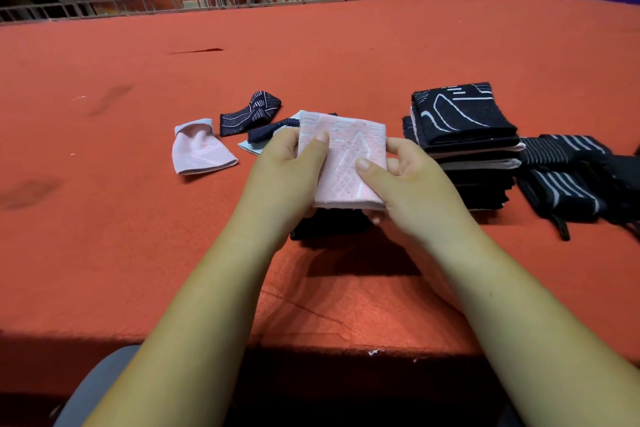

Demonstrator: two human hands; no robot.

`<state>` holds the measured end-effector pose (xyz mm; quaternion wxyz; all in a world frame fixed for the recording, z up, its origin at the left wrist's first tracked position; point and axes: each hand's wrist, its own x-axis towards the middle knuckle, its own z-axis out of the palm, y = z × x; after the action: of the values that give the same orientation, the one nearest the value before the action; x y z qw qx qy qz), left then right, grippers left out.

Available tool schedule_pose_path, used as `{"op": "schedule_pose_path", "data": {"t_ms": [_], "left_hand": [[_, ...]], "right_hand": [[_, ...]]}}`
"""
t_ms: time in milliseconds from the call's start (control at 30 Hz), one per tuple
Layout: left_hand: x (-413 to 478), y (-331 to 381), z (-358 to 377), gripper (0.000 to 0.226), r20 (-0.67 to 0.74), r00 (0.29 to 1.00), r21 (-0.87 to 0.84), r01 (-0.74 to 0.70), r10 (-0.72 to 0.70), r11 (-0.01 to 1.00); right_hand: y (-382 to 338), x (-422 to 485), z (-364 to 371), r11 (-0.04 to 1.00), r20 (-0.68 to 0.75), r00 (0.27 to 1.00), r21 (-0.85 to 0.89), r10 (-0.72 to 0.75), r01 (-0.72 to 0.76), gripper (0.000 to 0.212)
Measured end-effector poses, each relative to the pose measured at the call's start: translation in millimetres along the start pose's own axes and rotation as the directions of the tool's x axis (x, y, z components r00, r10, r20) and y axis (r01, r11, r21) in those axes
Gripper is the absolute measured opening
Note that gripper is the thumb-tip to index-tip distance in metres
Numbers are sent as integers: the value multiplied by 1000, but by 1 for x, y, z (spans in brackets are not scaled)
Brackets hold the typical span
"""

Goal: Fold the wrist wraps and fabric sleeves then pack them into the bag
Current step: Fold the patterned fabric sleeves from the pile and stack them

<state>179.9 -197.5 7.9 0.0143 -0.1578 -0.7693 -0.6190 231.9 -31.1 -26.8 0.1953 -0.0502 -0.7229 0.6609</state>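
Both hands, left hand (294,163) and right hand (412,184), pinch a folded pink sleeve (346,156) (thumbs on top) above the red table (311,55).

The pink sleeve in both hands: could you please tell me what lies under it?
Dark fabric shows beneath the pink sleeve; the sleeve covers the rest, so its kind cannot be told.
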Motion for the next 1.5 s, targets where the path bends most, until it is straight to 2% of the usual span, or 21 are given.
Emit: {"op": "schedule_pose_path", "data": {"t_ms": [100, 233, 333, 467, 600, 767, 933, 1100, 1200, 1300, 1367, 1500], "left_hand": [[-1, 4, -4, 17, 72, 997, -30, 22, -20, 999], [0, 5, -9, 42, 161, 987, -137, 51, -29, 989], [3, 0, -13, 50, 117, 993, -94, -8, 20, 995], [6, -5, -16, 44, -16, 995, -5, -95, 95, 995], [12, -12, -20, 28, -65, 994, -62, -89, 85, 994], [16, -19, -23, 28, -67, 998, -124, -11, 3, 992], [17, -17, -26, 10, -39, 999, -122, -42, 38, 992], [18, -14, -29, 27, -38, 999, -113, -28, 24, 993], [18, -11, -30, 31, -46, 999, -176, -30, 22, 984], [14, -8, -29, 51, -13, 1000, -244, -10, 7, 970], [11, -6, -26, 47, 4, 1000, -260, 16, -16, 965], [12, -7, -19, 40, -74, 997, -208, -16, 1, 978]], "right_hand": [[5, 2, -2, 1000, -59, 998, 14, 9, -8, 33], [3, 4, -6, 1000, -113, 993, -1, 22, -23, 36], [-2, 1, -7, 999, -120, 992, 7, 32, -32, 46], [-3, 5, -7, 1000, -56, 998, -3, -16, 16, 57], [-3, 12, -3, 998, -22, 999, -30, -47, 46, 38], [-1, 14, 2, 1000, -74, 997, 28, 10, -8, 41], [-5, 10, 3, 999, -106, 994, 41, 21, -16, 15], [-11, 9, 2, 1000, -115, 993, -9, -18, 17, 11], [-14, 8, 4, 997, -118, 993, 76, -2, 11, 10], [-15, 9, 6, 984, -103, 993, 173, 51, -32, 21], [-15, 10, 8, 984, -109, 993, 175, 55, -35, 30], [-13, 11, 7, 999, -185, 983, -51, -17, 7, 41]]}}
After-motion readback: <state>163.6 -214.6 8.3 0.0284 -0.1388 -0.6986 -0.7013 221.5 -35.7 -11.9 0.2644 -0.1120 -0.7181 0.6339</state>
